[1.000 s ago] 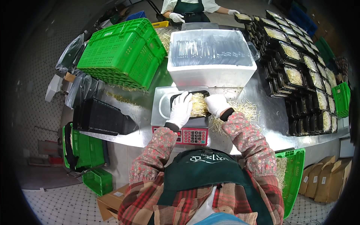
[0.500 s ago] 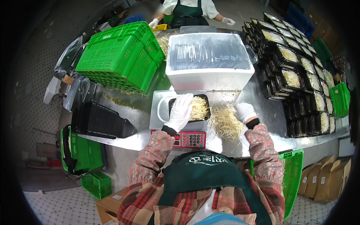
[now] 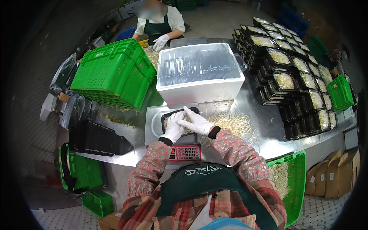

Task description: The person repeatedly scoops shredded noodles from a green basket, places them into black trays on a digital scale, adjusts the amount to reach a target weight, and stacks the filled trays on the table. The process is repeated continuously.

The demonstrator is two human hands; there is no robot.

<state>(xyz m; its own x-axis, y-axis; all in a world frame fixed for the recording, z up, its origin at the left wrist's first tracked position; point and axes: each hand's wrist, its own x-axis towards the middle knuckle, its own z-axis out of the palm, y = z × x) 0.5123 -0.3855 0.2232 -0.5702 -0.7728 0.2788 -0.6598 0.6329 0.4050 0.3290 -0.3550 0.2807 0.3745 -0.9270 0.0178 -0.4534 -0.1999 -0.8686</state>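
Both my hands, in white gloves, lie over a black tray [image 3: 163, 117] of bean sprouts on the weighing scale [image 3: 152, 130] with a red keypad panel. My left hand [image 3: 173, 127] rests flat on the sprouts at the tray's left side. My right hand [image 3: 197, 122] reaches in from the right, its fingers stretched out and meeting the left hand's fingers. Most of the sprouts in the tray are hidden beneath the gloves. A loose pile of bean sprouts [image 3: 239, 124] lies on the metal table just right of the scale.
A white foam box [image 3: 199, 92] of clear plastic lids stands behind the scale. Green crates [image 3: 111, 76] are at the left, near stacked black trays [image 3: 97, 138]. Filled, lidded trays [image 3: 285, 80] pile up at the right. A co-worker [image 3: 161, 28] stands across the table.
My right hand has moved left from the loose pile onto the tray, joining my left hand. The view has shifted, and the co-worker's hand is now at sprouts on the far side.
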